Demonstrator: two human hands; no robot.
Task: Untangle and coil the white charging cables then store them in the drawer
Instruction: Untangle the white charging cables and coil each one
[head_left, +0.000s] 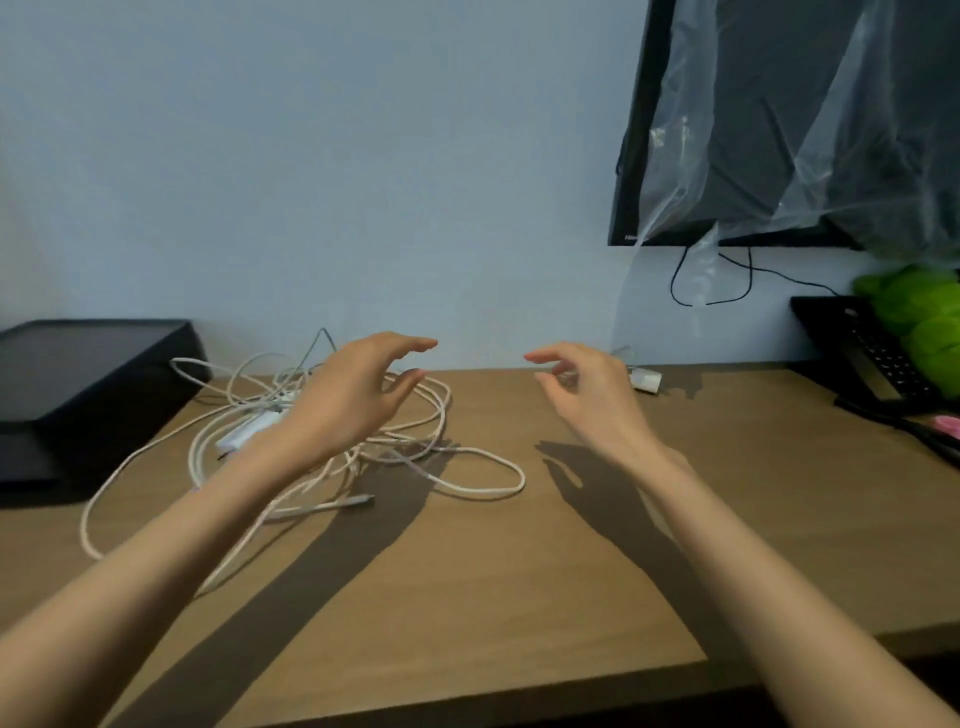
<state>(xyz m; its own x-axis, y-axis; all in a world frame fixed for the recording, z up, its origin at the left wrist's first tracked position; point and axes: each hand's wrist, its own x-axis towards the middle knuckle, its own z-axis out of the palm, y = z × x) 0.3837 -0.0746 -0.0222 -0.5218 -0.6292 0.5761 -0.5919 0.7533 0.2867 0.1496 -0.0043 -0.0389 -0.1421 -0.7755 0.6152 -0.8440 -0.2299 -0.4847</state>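
Observation:
A tangle of white charging cables (447, 480) lies on the left half of the wooden table (519, 571), with loops spreading forward and a plug end near the middle. My left hand (348, 395) hovers above the tangle, fingers loosely curved and holding nothing. My right hand (587, 395) is raised over the table to the right of the cables, fingers relaxed and empty. A small white charger plug (645, 380) lies just behind my right hand near the wall. No drawer is visible.
A black box (78, 374) stands at the left against the wall. A screen (727, 119) draped in clear plastic hangs at the upper right, black wires below it. A black keyboard (878, 353) and a green soft object (919, 322) are at the right edge.

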